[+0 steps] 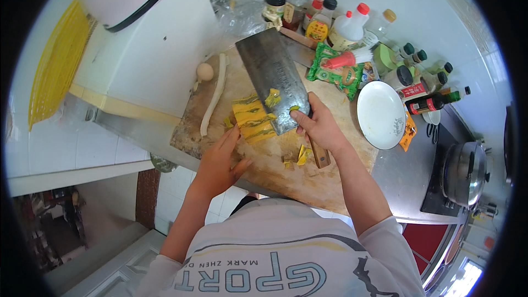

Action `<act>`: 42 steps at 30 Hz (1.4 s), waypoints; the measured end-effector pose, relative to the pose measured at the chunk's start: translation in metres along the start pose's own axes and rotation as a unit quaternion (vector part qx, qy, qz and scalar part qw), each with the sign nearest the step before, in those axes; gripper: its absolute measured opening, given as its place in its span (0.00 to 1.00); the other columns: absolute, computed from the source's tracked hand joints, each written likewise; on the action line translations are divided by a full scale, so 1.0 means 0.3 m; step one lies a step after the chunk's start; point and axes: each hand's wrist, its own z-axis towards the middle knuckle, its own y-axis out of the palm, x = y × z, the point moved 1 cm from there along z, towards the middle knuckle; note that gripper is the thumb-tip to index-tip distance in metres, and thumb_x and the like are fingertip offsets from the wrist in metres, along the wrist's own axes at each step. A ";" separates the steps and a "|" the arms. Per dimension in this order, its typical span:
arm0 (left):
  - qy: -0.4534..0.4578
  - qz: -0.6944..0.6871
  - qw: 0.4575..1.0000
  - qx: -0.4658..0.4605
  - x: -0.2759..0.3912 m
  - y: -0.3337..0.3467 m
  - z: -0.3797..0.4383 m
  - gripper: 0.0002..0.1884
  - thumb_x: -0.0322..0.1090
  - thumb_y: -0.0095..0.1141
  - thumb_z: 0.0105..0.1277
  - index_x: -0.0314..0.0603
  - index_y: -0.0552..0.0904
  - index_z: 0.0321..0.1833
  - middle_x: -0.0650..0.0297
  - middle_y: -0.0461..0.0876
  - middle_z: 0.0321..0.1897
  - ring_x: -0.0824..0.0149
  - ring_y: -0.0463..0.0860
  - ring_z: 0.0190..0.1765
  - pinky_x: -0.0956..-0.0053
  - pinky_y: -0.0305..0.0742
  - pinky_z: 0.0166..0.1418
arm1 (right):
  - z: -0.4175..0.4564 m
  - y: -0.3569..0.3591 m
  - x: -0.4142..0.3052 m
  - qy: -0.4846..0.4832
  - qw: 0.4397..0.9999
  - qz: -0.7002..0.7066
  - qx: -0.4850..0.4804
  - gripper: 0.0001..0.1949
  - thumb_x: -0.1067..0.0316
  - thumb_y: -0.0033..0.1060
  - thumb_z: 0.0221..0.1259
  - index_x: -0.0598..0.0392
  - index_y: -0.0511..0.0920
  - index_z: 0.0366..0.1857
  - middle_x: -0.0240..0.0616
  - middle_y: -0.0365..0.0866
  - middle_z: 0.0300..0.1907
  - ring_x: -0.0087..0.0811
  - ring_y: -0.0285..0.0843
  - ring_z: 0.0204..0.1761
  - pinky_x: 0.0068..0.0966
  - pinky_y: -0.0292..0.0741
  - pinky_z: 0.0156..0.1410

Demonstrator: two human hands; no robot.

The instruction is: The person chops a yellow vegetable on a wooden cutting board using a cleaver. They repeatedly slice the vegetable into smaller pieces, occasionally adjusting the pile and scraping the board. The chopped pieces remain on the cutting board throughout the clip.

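Note:
My right hand (pixel 317 126) grips a broad Chinese cleaver (pixel 274 76) where its blade meets the wooden handle. The thumb presses on the blade's face, and bits of yellow-green food cling there. Under the blade's edge lie slices of a yellow sheet with green streaks (pixel 249 117), which looks like omelette; the cleaver hides part of them. My left hand (pixel 218 165) rests at the lower left of these slices, fingertips touching their edge, thumb spread apart. Small yellow scraps (pixel 304 155) lie on the wooden cutting board (pixel 313 189) near the handle.
A long white strip (pixel 214 95) and a round egg-like thing (pixel 205 71) lie at the board's left. Sauce bottles (pixel 326 20) line the wall. A green packet (pixel 334 70) carries a red-handled brush (pixel 344 60). Rightward are a white oval plate (pixel 380 111) and a steel pot (pixel 464 173).

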 end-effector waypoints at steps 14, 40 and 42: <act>-0.001 -0.018 1.000 0.001 0.010 0.000 0.015 0.42 0.30 0.74 0.65 0.36 0.67 0.81 0.46 0.81 0.67 0.47 0.82 0.68 0.58 0.78 0.71 | -0.004 0.051 0.059 -0.052 0.993 -0.085 0.062 0.17 0.67 0.71 0.74 0.60 0.72 0.55 0.39 0.81 0.37 0.28 0.79 0.35 0.29 0.77 0.40; -0.001 -0.018 1.000 -0.005 -0.034 0.042 -0.004 0.42 0.29 0.72 0.68 0.36 0.65 0.83 0.46 0.78 0.73 0.47 0.82 0.70 0.60 0.78 0.72 | -0.016 -0.036 0.155 0.021 0.982 0.184 0.028 0.12 0.60 0.61 0.82 0.55 0.75 0.55 0.34 0.86 0.44 0.22 0.82 0.32 0.24 0.79 0.32; -0.049 -0.063 0.997 -0.020 -0.006 0.029 -0.003 0.42 0.33 0.72 0.68 0.35 0.65 0.83 0.44 0.79 0.72 0.46 0.80 0.72 0.58 0.77 0.74 | -0.010 -0.001 0.183 0.013 0.977 0.211 0.033 0.13 0.60 0.62 0.82 0.56 0.75 0.56 0.33 0.85 0.42 0.21 0.79 0.30 0.24 0.79 0.34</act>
